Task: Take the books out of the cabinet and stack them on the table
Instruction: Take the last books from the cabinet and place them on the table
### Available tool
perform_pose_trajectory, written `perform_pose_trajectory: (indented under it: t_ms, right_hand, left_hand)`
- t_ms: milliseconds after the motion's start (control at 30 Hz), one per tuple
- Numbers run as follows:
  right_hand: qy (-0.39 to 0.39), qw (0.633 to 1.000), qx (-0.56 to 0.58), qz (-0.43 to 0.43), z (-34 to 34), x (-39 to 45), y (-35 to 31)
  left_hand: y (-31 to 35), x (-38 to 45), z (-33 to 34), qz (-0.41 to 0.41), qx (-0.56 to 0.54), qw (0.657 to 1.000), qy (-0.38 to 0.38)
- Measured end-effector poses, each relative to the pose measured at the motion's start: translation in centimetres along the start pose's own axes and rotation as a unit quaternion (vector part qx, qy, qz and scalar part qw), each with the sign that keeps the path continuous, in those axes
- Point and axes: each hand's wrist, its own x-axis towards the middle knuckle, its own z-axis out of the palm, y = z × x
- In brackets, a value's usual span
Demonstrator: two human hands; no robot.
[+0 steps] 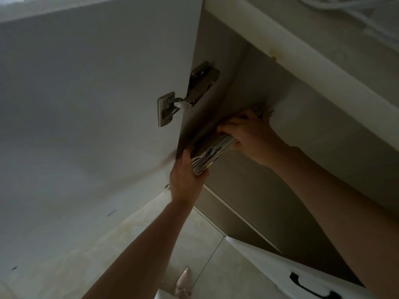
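You are gripping a stack of thin books inside the cabinet against its side wall, left hand clamping the near end, right hand the far, risking loose ones slipping free or snagging the hinge.

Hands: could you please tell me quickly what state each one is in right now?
Left hand: closed on the near end of the books.
Right hand: closed on the far end of the books.
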Motion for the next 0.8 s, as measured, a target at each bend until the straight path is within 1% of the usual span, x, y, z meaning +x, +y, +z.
perform_pose_trajectory:
  t_ms: [100,200,267,333,433,500,567,633,700,800]
  right_hand:
    - [0.001,1.000,0.016,0.005,-0.6,-1.0,-0.7]
    - [-0.020,1.000,0.010,0.001,-1.0,-2.7,-2.2]
    - [-0.020,1.000,0.011,-0.001,-0.6,-4.1,-3.2]
    - [-0.002,1.000,0.012,-0.011,0.2,-5.4,-3.6]
    - [0.054,0.998,0.018,-0.008,1.9,-6.5,-3.1]
    - [0.092,0.995,0.049,-0.005,2.6,-6.8,-2.6]
    - [0.120,0.990,0.076,-0.014,2.8,-6.9,-2.2]
    - [0.127,0.986,0.107,0.018,2.6,-7.0,-1.7]
    - [0.151,0.975,0.140,0.078,2.8,-7.4,-1.0]
    - [0.213,0.943,0.204,0.155,4.3,-8.4,1.1]
  left_hand:
    - [0.0,-0.9,-1.2,0.023,-0.008,1.000,0.001]
    - [-0.7,-3.3,-2.5,0.037,-0.035,0.998,-0.028]
    - [-1.5,-4.6,-3.2,0.024,-0.053,0.997,-0.054]
    - [-2.2,-5.1,-3.6,0.010,-0.078,0.992,-0.097]
    - [-2.7,-4.3,-3.4,0.013,-0.097,0.983,-0.157]
    - [-2.7,-3.7,-2.9,0.022,-0.093,0.982,-0.164]
    - [-2.8,-3.4,-2.6,0.028,-0.094,0.983,-0.153]
    - [-2.9,-3.3,-2.4,0.029,-0.104,0.984,-0.144]
    - [-2.9,-3.2,-2.3,0.027,-0.110,0.983,-0.142]
    - [-3.0,-2.8,-2.3,0.016,-0.119,0.981,-0.152]
